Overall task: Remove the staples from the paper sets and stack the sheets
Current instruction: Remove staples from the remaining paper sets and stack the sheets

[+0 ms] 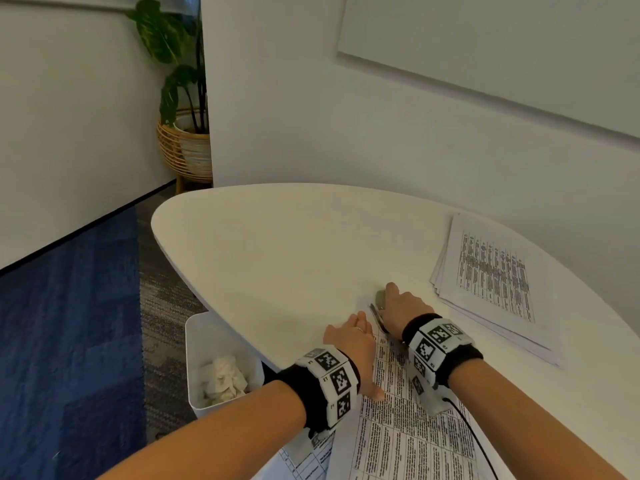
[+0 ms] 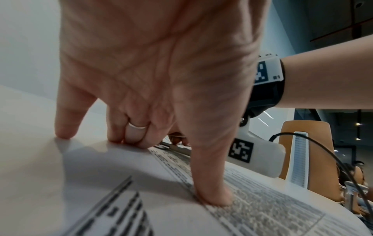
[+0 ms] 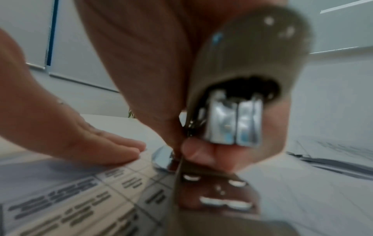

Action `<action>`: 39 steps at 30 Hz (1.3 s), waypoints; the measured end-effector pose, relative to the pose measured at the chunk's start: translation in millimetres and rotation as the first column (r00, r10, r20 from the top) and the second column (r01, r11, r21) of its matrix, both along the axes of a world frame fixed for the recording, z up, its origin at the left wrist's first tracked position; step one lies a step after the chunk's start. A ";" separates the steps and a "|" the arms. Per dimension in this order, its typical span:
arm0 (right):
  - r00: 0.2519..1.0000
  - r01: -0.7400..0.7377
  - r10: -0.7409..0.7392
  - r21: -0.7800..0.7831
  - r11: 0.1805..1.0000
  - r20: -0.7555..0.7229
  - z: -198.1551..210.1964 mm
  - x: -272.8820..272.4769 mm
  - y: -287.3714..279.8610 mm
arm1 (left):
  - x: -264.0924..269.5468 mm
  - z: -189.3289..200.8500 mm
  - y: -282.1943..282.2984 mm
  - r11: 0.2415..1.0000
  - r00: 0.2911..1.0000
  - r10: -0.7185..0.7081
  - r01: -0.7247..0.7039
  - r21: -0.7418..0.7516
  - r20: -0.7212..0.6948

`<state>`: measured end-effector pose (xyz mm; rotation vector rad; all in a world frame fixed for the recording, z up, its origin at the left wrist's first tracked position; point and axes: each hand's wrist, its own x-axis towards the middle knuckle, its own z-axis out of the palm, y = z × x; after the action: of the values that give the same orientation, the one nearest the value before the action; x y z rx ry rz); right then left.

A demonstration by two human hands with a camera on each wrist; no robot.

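Observation:
A stapled paper set [image 1: 398,427] printed with tables lies at the table's near edge. My left hand [image 1: 353,336] presses down on its top left corner, fingertips [image 2: 135,137] and thumb on the sheet [image 2: 262,207]. Just right of it, my right hand [image 1: 401,306] grips a metal staple remover [image 1: 380,301] whose tip sits at the paper's top corner. The right wrist view shows the remover [image 3: 242,67] close up and blurred, held between thumb and fingers, above the paper [image 3: 70,199]. No staple can be made out. A loose stack of printed sheets [image 1: 495,278] lies to the right.
The white table [image 1: 277,244] has a rounded far left end and a wall behind it. A white bin [image 1: 197,358] with crumpled paper stands on the floor below the left edge. A potted plant [image 1: 183,143] is in the far corner. A black cable [image 1: 474,441] trails from my right wrist.

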<state>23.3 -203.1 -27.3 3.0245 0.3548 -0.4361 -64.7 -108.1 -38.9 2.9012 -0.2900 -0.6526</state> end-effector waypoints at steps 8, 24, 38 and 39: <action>0.993 -0.082 0.073 -0.094 0.992 -0.095 9.2 8.9 -6.6 | 2.4 9.5 -5.4 0.997 1.000 0.001 0.000 0.077 -0.013; 0.997 0.074 -0.070 0.098 0.993 -0.041 -6.0 18.0 0.4 | 1.8 -1.0 1.6 1.000 0.998 0.023 -0.022 -0.014 0.066; 0.974 0.202 -0.165 0.266 0.942 -0.155 4.2 19.1 -41.4 | 37.1 1.7 21.1 0.943 0.957 -0.283 0.265 0.202 0.067; 0.972 0.210 -0.171 0.268 0.940 -0.163 3.2 18.9 -43.2 | 38.0 -1.6 21.8 0.941 0.959 -0.283 0.274 0.198 0.020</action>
<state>42.1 -246.2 -24.1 3.3349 0.1394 -0.6642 -26.7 -86.3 -40.5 3.0946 -0.6916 -0.6874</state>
